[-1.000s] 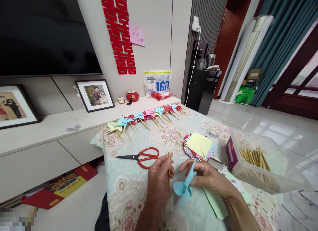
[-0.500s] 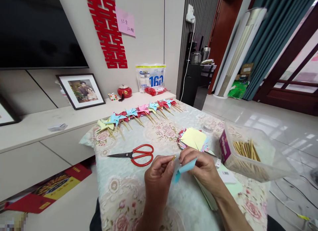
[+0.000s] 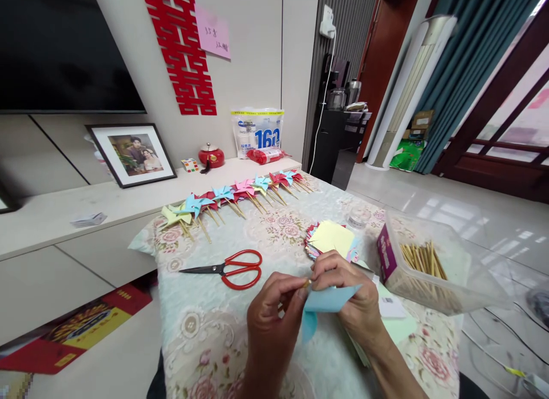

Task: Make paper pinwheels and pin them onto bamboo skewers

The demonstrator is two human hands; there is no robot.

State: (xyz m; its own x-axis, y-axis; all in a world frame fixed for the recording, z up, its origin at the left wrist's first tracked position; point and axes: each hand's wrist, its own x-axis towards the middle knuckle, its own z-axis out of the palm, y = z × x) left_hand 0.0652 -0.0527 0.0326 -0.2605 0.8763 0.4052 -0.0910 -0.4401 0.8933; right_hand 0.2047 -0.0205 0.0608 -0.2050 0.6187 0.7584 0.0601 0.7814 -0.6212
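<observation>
While a thin wooden stick (image 3: 306, 283) is pinched between the thumb and forefinger of the left hand (image 3: 274, 313), mostly hidden by it, a smooth light-blue paper pinwheel (image 3: 330, 299) with curved blades is gripped by the right hand (image 3: 349, 282), whose fingertips are placed at the stick's tip. Both pieces are held above the near part of a table covered by a pale green cloth (image 3: 206, 299) patterned with pink roses. Nearby are laid scissors (image 3: 223, 268) with looped red handles and a round stack of paper squares (image 3: 331, 238) topped with yellow. Slender wooden sticks (image 3: 424, 259) are held in a translucent plastic box (image 3: 386, 256) to the right. Along the table's far edge, multicoloured pinwheels (image 3: 223, 193) are lined up. Beyond, a framed photograph (image 3: 137, 153) is propped on a white cabinet (image 3: 115, 200), and glossy floor tiles (image 3: 381, 196) are seen at right.
</observation>
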